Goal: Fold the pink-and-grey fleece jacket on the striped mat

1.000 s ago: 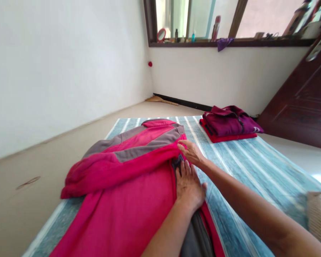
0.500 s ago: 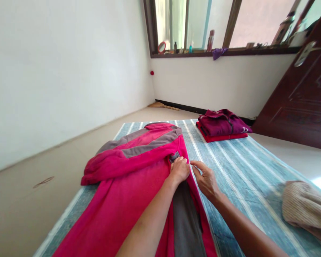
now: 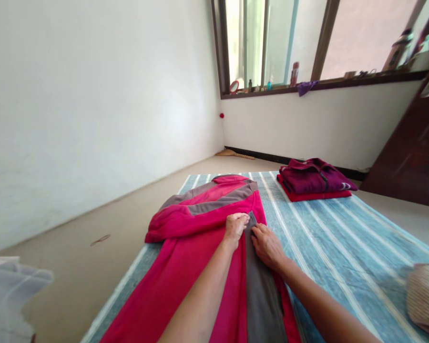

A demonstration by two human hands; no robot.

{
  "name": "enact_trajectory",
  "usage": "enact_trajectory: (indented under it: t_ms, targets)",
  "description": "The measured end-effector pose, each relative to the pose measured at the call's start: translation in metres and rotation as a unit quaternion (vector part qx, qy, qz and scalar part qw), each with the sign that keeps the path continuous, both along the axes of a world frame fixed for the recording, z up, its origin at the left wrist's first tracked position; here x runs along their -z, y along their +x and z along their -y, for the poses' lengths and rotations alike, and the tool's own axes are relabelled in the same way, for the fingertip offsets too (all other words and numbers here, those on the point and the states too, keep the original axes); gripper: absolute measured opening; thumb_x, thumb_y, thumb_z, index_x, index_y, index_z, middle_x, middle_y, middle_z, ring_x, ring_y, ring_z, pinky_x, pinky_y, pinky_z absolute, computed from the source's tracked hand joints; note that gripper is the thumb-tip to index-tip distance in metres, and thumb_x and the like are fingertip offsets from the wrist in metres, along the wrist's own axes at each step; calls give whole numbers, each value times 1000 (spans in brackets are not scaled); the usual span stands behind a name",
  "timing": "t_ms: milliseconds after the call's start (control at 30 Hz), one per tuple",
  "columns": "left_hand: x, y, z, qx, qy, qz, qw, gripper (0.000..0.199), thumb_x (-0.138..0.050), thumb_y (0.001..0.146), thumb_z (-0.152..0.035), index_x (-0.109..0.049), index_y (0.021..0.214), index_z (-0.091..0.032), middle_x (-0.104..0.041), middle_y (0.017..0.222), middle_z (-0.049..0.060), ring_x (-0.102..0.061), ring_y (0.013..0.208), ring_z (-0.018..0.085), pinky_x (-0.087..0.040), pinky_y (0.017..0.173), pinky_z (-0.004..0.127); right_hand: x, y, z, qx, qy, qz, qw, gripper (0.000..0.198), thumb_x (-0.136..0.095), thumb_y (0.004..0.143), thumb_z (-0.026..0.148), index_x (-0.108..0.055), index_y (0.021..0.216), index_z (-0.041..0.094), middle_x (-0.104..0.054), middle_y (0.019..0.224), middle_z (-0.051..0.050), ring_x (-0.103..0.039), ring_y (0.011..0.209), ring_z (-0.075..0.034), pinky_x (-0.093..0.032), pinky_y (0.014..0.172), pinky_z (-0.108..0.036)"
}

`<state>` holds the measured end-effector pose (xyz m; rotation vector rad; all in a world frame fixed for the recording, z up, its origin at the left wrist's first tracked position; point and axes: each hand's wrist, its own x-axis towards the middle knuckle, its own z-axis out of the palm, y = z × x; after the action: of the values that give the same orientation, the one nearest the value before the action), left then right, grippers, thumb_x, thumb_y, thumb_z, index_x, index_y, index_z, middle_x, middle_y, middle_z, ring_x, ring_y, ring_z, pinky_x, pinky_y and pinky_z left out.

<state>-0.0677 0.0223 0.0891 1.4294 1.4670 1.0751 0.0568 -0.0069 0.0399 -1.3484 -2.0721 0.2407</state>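
A pink and grey jacket (image 3: 203,276) lies lengthwise on a blue striped sheet (image 3: 329,247), one sleeve folded across its upper part. My left hand (image 3: 235,229) is closed, pinching the jacket at the top of its grey side panel. Just right of it, my right hand (image 3: 268,245) has its fingers curled onto the same panel and gripping the fabric near the edge. The fingertips of both hands are partly hidden. The jacket's lower end runs out of view at the bottom.
Folded purple and red clothes (image 3: 314,181) are stacked at the far right of the sheet. A beige knitted item (image 3: 427,297) lies at the right edge. White plastic (image 3: 14,290) shows lower left, a broom (image 3: 232,153) in the corner, a dark door (image 3: 411,157) at right.
My right hand has come down onto the grey panel and closed on the fabric. My left hand still grips the jacket. The view has turned left, bringing white plastic into sight.
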Motion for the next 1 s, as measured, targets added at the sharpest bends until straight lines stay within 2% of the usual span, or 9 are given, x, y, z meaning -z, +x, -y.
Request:
enact_trajectory:
  t_ms: [100, 233, 367, 500, 600, 700, 867, 933, 1000]
  targets:
    - [-11, -27, 11, -29, 5, 9, 1000, 31, -46, 82, -29, -68, 96, -11, -73, 91, 11, -68, 83, 18, -53, 69, 27, -1, 1, -1, -1, 3, 28, 1000, 12, -47, 86, 16, -58, 84, 19, -61, 93, -8, -56, 90, -21, -41, 85, -30]
    - [-35, -94, 18, -120, 35, -59, 990, 26, -51, 78, -29, -69, 90, -15, -73, 93, 7, -66, 89, 20, -52, 75, 28, -7, 3, -20, 0, 12, 32, 999, 15, -43, 89, 19, -57, 83, 20, -60, 90, -7, -56, 88, -21, -40, 82, -29]
    - [-63, -177, 21, -265, 53, -166, 948, 21, -52, 75, -22, -68, 87, -17, -69, 109, 7, -54, 114, 25, -39, 98, 32, -13, -6, -54, 1, 14, 10, 1000, 21, -39, 89, 17, -58, 82, 19, -61, 86, -7, -56, 84, -20, -41, 80, -29]
    - [-69, -240, 23, -337, -4, -212, 917, 13, -58, 67, -21, -65, 76, -15, -71, 96, 11, -53, 114, 32, -41, 92, 36, -11, -22, -90, 14, -3, -27, 1000, 26, -36, 90, 17, -62, 89, 17, -64, 91, -8, -59, 86, -21, -43, 80, -29]
    - [-55, -266, 22, -320, -61, -193, 925, 14, -61, 68, -28, -65, 68, -15, -72, 76, 10, -62, 96, 31, -48, 75, 34, -6, -35, -113, 36, -25, -58, 997, 32, -34, 92, 18, -63, 103, 16, -65, 103, -11, -61, 96, -21, -44, 84, -29]
    - [-40, -280, 19, -277, -96, -146, 945, 27, -60, 71, -40, -69, 74, -14, -72, 74, 9, -67, 79, 26, -49, 61, 29, 0, -44, -131, 51, -43, -76, 995, 36, -32, 93, 20, -63, 111, 15, -65, 110, -11, -61, 103, -22, -45, 87, -30]
    - [-33, -293, 11, -239, -87, -91, 963, 47, -67, 65, -45, -68, 101, -15, -72, 100, 10, -67, 88, 23, -49, 60, 25, 11, -53, -144, 39, -58, -67, 995, 33, -37, 92, 18, -63, 113, 14, -66, 110, -10, -61, 104, -20, -45, 91, -32]
    - [-33, -296, 6, -214, -85, -67, 971, 49, -69, 61, -42, -68, 101, -15, -73, 96, 9, -68, 86, 23, -50, 61, 25, 15, -56, -145, 26, -60, -54, 996, 28, -42, 91, 15, -63, 110, 13, -66, 107, -9, -62, 100, -19, -45, 92, -36]
    - [-33, -297, 1, -205, -86, -52, 974, 41, -72, 56, -38, -71, 89, -14, -74, 80, 8, -68, 73, 23, -49, 57, 26, 19, -58, -144, 12, -59, -40, 997, 24, -45, 90, 13, -63, 106, 13, -66, 105, -8, -61, 99, -19, -44, 94, -37]
